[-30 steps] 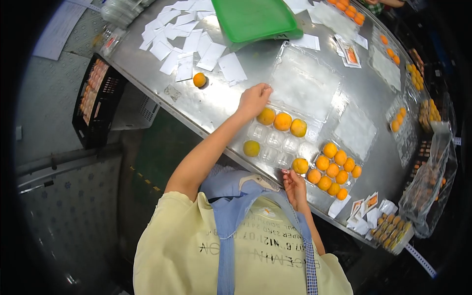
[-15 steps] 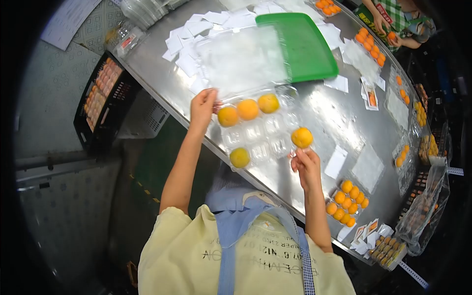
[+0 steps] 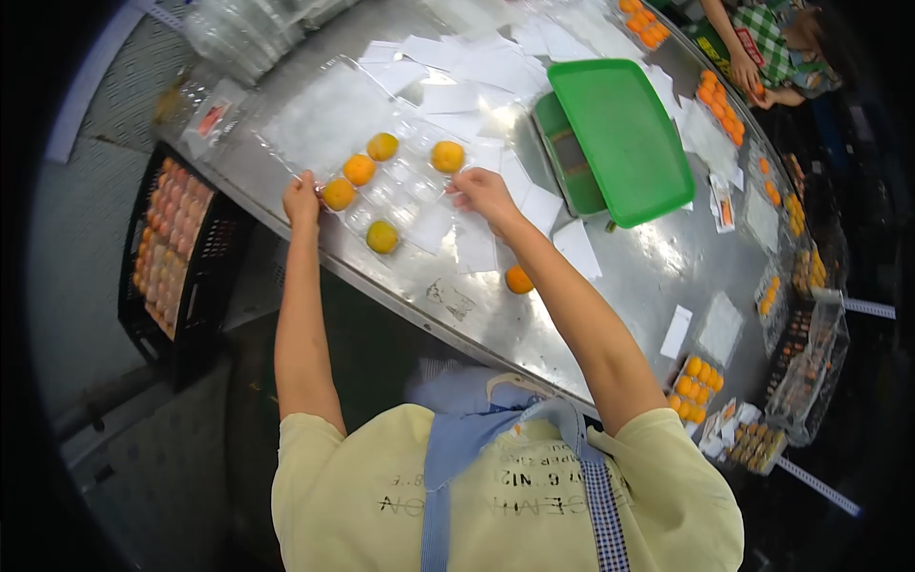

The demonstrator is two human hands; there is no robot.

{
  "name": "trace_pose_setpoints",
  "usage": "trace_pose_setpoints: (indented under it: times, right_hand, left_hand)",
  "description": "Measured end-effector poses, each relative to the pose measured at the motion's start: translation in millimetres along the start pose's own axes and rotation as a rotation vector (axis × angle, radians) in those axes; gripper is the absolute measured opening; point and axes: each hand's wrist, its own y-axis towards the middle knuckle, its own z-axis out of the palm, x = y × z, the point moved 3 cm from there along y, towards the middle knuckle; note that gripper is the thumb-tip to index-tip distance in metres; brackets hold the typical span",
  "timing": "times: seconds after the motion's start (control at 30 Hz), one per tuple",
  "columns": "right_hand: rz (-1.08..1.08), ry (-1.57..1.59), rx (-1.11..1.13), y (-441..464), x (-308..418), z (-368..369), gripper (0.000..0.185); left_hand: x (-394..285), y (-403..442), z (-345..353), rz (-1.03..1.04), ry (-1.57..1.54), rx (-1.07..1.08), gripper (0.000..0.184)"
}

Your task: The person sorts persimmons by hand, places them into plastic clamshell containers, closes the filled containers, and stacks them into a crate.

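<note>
A clear plastic clamshell fruit tray (image 3: 405, 197) lies at the left of the metal table, its lid (image 3: 319, 114) folded back. Three oranges (image 3: 359, 170) sit in a row along its left side. A greener one (image 3: 382, 236) occupies the near corner and another orange (image 3: 448, 156) the far right corner; the middle cups hold nothing. My left hand (image 3: 302, 200) pinches the tray's left edge. At the opposite edge, the fingers of my right hand (image 3: 484, 197) close on the rim. Beside my right forearm, a loose orange (image 3: 519, 279) rests on the table.
A green lid (image 3: 624, 143) sits askew on a green bin (image 3: 569, 157). White paper slips (image 3: 457, 95) cover the back. Filled fruit trays (image 3: 696, 389) line the right side. A black crate (image 3: 172, 248) stands left, below the table edge. A co-worker's hands (image 3: 748, 81) are at far right.
Both hands and the tray have shifted left and away from my body, and the tray has turned. The loose orange and green bin have come into sight.
</note>
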Motion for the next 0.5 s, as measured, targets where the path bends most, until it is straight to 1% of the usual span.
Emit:
trace_pose_setpoints:
  times: [0.03, 0.07, 0.1, 0.13, 0.17, 0.2, 0.23, 0.27, 0.33, 0.37, 0.47, 0.5]
  right_hand:
    - [0.033, -0.047, -0.007, -2.5, 0.1, -3.4, 0.025]
    - [-0.050, -0.269, -0.064, -11.9, 2.8, -11.7, 0.027]
    - [-0.128, -0.494, -0.114, -29.5, 10.4, -18.5, 0.029]
    - [-0.204, -0.721, -0.157, -48.2, 17.4, -24.7, 0.031]
    - [-0.207, -0.822, -0.205, -71.6, 19.4, -33.6, 0.034]
    - [-0.195, -0.916, -0.235, -96.6, 16.3, -41.0, 0.036]
    - [-0.185, -1.008, -0.263, -121.6, 12.5, -46.6, 0.038]
    - [-0.174, -1.099, -0.291, -140.5, 7.9, -48.8, 0.040]
    - [-0.220, -1.125, -0.338, -167.6, -14.1, -50.2, 0.046]
    - [-0.244, -1.137, -0.362, -175.9, -25.4, -52.9, 0.050]
    - [-0.180, -0.900, -0.400, -181.3, -51.5, -63.2, 0.058]
    - [-0.115, -0.580, -0.402, -187.6, -47.4, -65.2, 0.056]
  left_hand:
    - [7.0, 12.6, 2.4, 0.009, 0.032, -0.001, 0.031]
    - [18.4, 21.2, 3.3, -0.059, -0.101, 0.017, 0.031]
    - [22.3, 27.5, 0.5, -0.063, -0.044, 0.028, 0.032]
    - [19.0, 26.6, -4.4, -0.061, -0.007, 0.086, 0.037]
    - [17.8, 23.0, -9.1, -0.046, 0.019, 0.072, 0.046]
    - [12.8, 15.9, -16.2, 0.008, 0.156, -0.009, 0.054]
    - [-17.4, -14.0, -19.9, 0.148, 0.324, -0.082, 0.050]
    - [-22.1, -28.4, -21.5, 0.255, 0.305, -0.114, 0.049]
    - [-29.8, -52.4, -18.0, 0.476, 0.255, -0.171, 0.046]
    - [-29.8, -63.8, -10.1, 0.457, 0.195, -0.119, 0.044]
    - [-38.4, -106.4, 17.6, 0.422, 0.042, 0.021, 0.039]
    - [-44.4, -122.4, 28.3, 0.424, 0.004, 0.068, 0.037]
